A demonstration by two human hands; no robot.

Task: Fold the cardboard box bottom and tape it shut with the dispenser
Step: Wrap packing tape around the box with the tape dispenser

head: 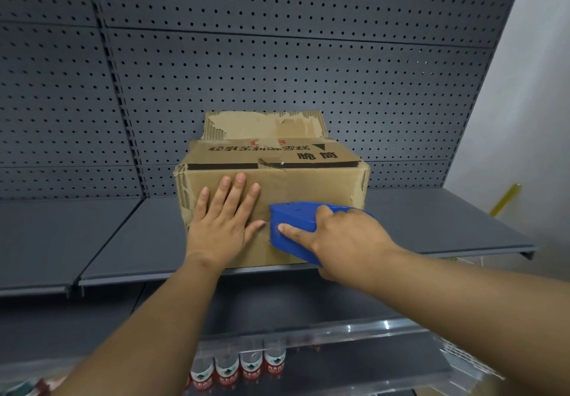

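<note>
Now w/ left hand [222, 222] flat on the cardboard box [271, 198] at shelf [431, 226] front edge, right hand [345, 238] gripping blue tape dispenser [296, 223] should press firmly, pull straight.

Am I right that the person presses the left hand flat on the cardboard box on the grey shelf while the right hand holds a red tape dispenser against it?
Not quite: the tape dispenser is blue, not red, as the head view shows. The rest holds: the left hand lies flat on the cardboard box on the grey shelf, and the right hand grips the dispenser against the box.
</note>
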